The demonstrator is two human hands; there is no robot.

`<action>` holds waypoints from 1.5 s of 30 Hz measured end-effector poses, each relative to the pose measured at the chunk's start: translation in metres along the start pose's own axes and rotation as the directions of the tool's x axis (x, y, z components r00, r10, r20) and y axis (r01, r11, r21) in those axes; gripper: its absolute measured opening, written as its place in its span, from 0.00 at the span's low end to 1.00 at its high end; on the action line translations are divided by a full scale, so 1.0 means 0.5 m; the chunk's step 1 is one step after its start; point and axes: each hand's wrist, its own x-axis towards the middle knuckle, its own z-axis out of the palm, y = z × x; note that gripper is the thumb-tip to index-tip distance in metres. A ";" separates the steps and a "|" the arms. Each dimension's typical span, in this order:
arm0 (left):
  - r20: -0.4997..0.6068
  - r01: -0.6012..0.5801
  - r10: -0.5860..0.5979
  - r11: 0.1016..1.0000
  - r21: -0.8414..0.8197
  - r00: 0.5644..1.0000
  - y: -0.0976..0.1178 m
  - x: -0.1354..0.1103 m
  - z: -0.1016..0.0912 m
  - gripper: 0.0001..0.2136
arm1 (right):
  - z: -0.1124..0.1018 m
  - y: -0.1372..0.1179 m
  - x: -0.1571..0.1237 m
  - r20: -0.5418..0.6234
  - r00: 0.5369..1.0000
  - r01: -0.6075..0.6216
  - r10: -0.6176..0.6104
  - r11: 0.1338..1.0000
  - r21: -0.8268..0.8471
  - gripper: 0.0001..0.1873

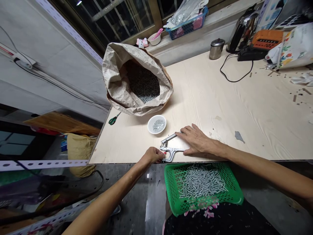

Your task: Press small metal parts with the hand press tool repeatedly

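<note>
Silver snap-fastener pliers (171, 150) lie at the table's front edge, their handles spread apart, with a spring and a small red part at the jaw. My right hand (197, 138) is around the handle ends, thumb on the lower one and fingers on the upper. At the jaw, my left hand (153, 154) has its fingers pinched together; whatever they hold is hidden. Just behind the pliers stands a white bowl (149, 128) of small shiny metal pieces. Below the table edge, a green basket (171, 192) on the lap contains many silver screw-like pieces.
A large open sack (114, 98) with dark and silvery small pieces stands behind the bowl. Green-handled scissors (112, 120) lie to the left. A metal canister (216, 49), a kettle (241, 29) and an orange box (266, 39) are at the back right. A grey scrap (239, 136) lies on the right.
</note>
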 end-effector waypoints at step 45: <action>-0.054 -0.573 0.930 0.268 0.775 0.363 0.011 -0.047 0.197 0.07 | 0.056 0.069 0.045 -0.211 0.969 -0.147 0.127 0.986 -0.081 0.12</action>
